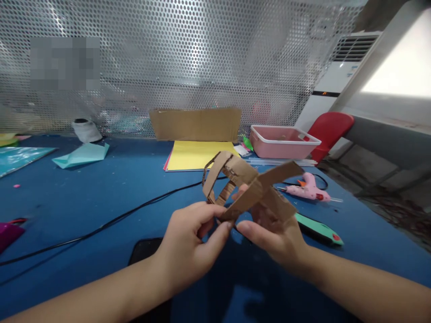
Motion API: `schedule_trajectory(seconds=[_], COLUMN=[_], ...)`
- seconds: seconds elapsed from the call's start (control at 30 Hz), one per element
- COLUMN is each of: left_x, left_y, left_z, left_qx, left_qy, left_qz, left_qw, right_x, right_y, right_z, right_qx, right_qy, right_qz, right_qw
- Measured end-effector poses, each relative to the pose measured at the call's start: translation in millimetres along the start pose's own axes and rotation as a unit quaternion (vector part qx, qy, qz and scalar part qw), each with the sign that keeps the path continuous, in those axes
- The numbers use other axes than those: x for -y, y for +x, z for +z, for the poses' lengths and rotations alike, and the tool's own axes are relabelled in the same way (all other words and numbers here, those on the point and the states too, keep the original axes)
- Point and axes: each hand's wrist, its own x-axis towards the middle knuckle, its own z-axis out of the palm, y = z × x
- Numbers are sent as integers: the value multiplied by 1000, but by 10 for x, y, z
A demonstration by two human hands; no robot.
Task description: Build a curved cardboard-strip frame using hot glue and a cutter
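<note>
A brown cardboard frame (240, 168), built from bent and crossing strips, is held above the blue table in front of me. My left hand (198, 233) pinches the lower left end of a cardboard strip (247, 197) between thumb and fingertips. From the right, my right hand (274, 224) holds the frame, its fingers partly hidden behind the cardboard and its thumb at the lower edge. Right of that hand lie a green utility knife (319, 229) and a pink hot glue gun (308, 190) with a clear glue stick in it.
Behind the frame are yellow paper sheets (191, 154), a cardboard piece (197, 125) against the perforated wall and a pink basket (283, 148). A black cable (111, 222) crosses the left side. A dark phone-like slab (144, 249) lies under my left forearm. Folded turquoise paper (82, 154) sits farther left.
</note>
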Motion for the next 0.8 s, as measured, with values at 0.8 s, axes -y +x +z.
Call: schedule_trajectory(seconds=[0.8], left_x=[206], left_y=[239], left_z=[-145], left_qx=[-18], left_qy=[-499], left_qz=[-409], left_qw=[764], right_x=[-78], right_y=[73], right_z=[-14], right_qx=[39], right_qy=[-101], right_qz=[14], right_qw=[994])
